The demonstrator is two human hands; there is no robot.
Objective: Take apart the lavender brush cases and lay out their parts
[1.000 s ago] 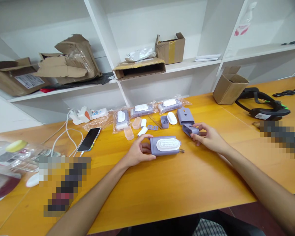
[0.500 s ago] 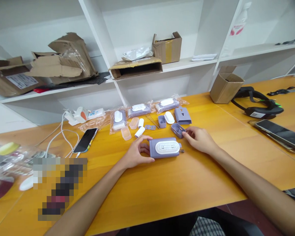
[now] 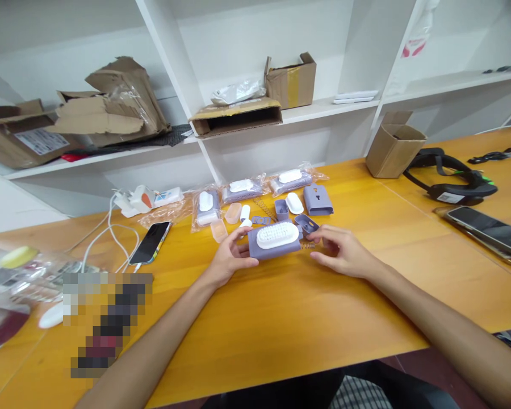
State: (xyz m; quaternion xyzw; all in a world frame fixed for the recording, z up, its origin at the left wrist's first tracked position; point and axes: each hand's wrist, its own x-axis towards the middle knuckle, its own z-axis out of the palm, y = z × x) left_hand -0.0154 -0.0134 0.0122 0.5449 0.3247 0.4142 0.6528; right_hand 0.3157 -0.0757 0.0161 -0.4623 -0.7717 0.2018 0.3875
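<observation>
My left hand (image 3: 226, 259) grips the left end of a purple case (image 3: 271, 245) with a white brush (image 3: 277, 234) on top, and holds it tilted just above the orange table (image 3: 281, 329). My right hand (image 3: 343, 253) hovers at the case's right end with its fingers loosely curved and apart. Its fingertips are next to a small metal chain (image 3: 309, 247) hanging from the case. A small purple cup (image 3: 305, 223) lies just beyond the fingers, apart from them.
Behind the case lie several bagged purple-and-white kits (image 3: 243, 190), a purple lid (image 3: 317, 199), a white cap (image 3: 294, 203) and pale cups (image 3: 218, 230). A phone (image 3: 150, 242) with white cables lies to the left. A cardboard box (image 3: 394, 149), a headset (image 3: 451, 180) and another phone (image 3: 485, 230) lie to the right.
My right hand let go of the small purple cup and moved to the case's right end. My left hand raised and tilted the case, carrying it slightly farther away.
</observation>
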